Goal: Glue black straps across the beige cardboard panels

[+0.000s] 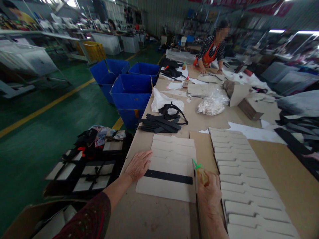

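Note:
My right hand (pixel 210 191) is wrapped round a glue bottle (pixel 202 176) with amber contents and a green nozzle, held at the right edge of some overlapping grey-beige boards (pixel 165 192). The nozzle points up and to the left. My left hand (pixel 140 164) lies flat, fingers stretched out, on the left edge of these boards. Across the nearest board runs a black strip (pixel 169 177), its left end close to my left hand. To the right of my right hand is a long row of overlapping boards (pixel 245 179).
Black strips (pixel 159 123) and a clear plastic bag (pixel 214 101) lie farther up the table (pixel 154 215). Blue bins (pixel 133 96) and boxes of strapped boards (pixel 96 176) stand on the left. A co-worker in an orange apron (pixel 208 54) handles boards at the far end.

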### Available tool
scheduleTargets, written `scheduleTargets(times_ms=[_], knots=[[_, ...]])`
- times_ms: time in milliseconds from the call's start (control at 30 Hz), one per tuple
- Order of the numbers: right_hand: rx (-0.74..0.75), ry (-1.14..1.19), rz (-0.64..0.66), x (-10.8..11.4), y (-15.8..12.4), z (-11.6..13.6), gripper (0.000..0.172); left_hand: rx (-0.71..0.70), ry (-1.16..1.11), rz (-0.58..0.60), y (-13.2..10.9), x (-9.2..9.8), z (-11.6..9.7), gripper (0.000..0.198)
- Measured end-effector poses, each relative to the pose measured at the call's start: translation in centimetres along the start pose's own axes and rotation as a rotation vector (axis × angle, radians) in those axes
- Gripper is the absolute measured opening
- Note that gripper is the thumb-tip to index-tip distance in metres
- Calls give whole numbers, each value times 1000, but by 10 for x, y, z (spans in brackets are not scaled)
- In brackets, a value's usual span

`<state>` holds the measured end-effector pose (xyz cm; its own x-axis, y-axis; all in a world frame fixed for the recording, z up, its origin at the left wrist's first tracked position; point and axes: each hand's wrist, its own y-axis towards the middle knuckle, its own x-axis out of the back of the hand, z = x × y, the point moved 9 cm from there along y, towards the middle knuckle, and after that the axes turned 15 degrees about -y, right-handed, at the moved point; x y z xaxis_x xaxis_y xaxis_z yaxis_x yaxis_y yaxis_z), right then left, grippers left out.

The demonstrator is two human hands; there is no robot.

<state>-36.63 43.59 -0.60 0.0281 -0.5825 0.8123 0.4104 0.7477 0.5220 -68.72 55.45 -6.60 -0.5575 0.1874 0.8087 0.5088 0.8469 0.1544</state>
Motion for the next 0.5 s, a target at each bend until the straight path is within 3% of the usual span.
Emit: scheduleTargets(times_ms=[500], knots=[[11,96,98,-9,3,37,36,-3,-1,15,1,1,-5,42]])
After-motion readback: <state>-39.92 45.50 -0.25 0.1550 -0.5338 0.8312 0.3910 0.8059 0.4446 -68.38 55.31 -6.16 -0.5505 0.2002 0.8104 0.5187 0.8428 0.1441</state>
